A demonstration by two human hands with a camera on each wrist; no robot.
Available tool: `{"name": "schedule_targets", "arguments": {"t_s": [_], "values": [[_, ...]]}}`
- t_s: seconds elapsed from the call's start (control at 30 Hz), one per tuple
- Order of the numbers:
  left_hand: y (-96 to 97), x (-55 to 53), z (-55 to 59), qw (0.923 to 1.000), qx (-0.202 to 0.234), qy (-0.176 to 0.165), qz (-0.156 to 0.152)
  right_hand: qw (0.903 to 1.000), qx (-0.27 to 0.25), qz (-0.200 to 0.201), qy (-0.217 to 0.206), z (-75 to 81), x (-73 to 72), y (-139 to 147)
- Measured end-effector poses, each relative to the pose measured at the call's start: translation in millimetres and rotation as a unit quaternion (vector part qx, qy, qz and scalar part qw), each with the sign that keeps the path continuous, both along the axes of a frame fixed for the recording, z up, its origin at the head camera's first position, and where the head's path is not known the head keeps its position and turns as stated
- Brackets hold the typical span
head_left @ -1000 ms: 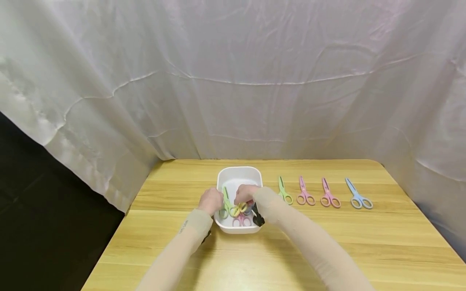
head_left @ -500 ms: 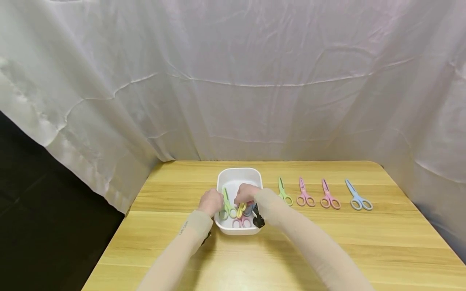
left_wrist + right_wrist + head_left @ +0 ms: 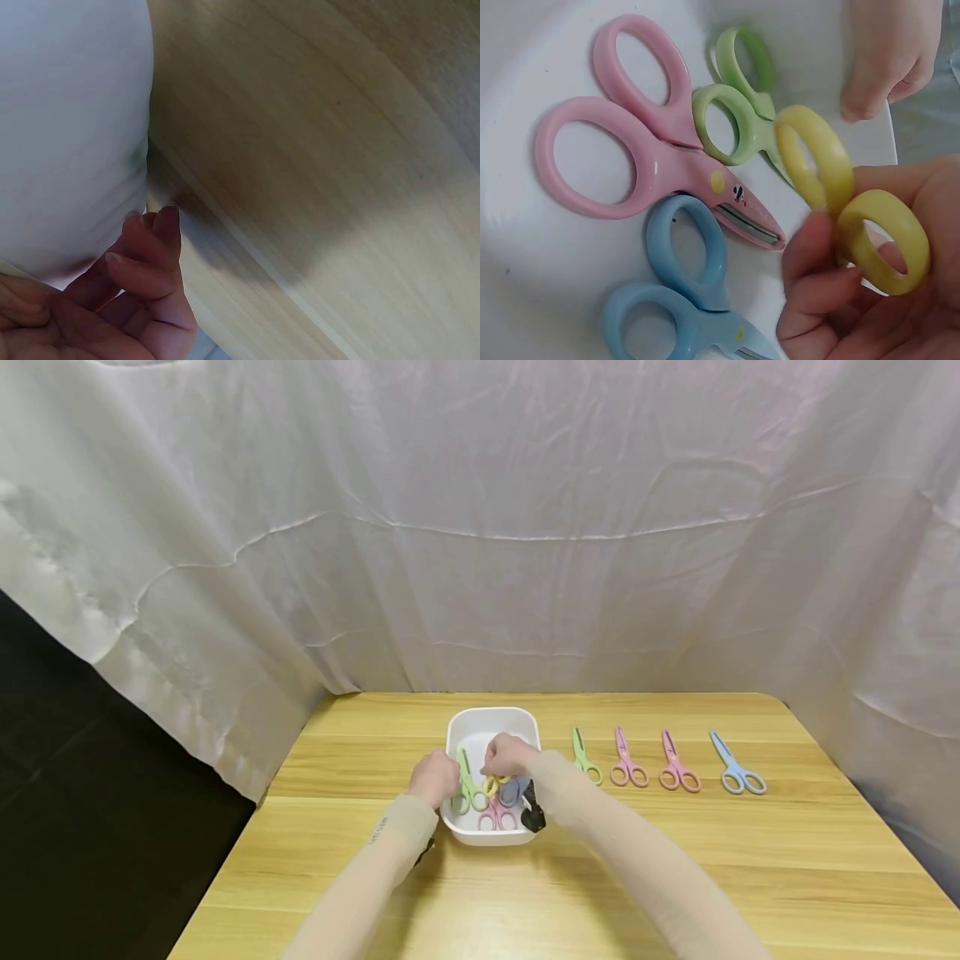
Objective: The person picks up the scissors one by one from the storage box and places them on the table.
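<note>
Right hand (image 3: 508, 755) over the white bin (image 3: 492, 838) in the head view, pinching the yellow scissors (image 3: 838, 191); left hand (image 3: 435, 775) at the bin's left side, gripping the rim. Bin on the wooden table (image 3: 487, 902), grey curtain (image 3: 525, 527) behind. Right of the bin, in a spaced row, blades pointing away from the person: a green pair (image 3: 584, 762), a nearer pink pair (image 3: 627, 762), a farther pink pair (image 3: 674, 762), a blue pair (image 3: 732, 765). Left wrist view: fingers bent beside the bin's outer wall; fingertip contact hard to tell. Right wrist view: thumb and fingers closed around the yellow scissors, both handle loops sticking out, blades hidden. In the bin nearby: pink scissors (image 3: 686, 166), green scissors (image 3: 759, 133) and blue scissors (image 3: 705, 321).
</note>
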State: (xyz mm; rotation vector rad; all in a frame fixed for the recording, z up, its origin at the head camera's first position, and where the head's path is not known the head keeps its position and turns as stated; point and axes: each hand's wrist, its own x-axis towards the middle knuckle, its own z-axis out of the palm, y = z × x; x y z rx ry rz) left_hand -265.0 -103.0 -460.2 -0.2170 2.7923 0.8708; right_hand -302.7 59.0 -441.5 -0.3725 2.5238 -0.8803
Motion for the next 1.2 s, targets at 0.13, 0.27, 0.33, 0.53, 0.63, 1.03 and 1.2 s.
{"name": "schedule_targets", "arguments": {"t_s": [0.13,0.27,0.33,0.53,0.63,1.03,1.2], "values": [[0.2,0.0,-0.1,0.9999,-0.006,0.007,-0.005,0.9995,-0.029,-0.009,0.011,-3.1,-1.1,2],[0.2,0.5,-0.1,0.9998,-0.012,0.010,-0.008,0.9974,-0.065,-0.032,0.002,-4.6,-0.6,4],[0.2,1.1,0.4,0.9999,-0.012,0.007,-0.006,0.9953,-0.085,-0.045,-0.006,-4.7,0.4,5],[0.6,0.6,1.2,1.0000,-0.008,0.002,0.001,0.9827,-0.161,-0.082,-0.038,-5.1,3.8,6],[0.5,-0.4,0.6,1.0000,-0.009,0.003,0.000,0.9718,-0.208,-0.100,-0.048,-6.5,5.3,6],[0.0,0.6,1.6,1.0000,0.004,-0.001,0.006,0.9489,-0.269,-0.157,-0.050,-11.4,14.0,10],[-0.2,-0.1,0.5,1.0000,-0.003,0.004,-0.001,0.9422,-0.293,-0.159,-0.035,-15.1,18.3,13]]}}
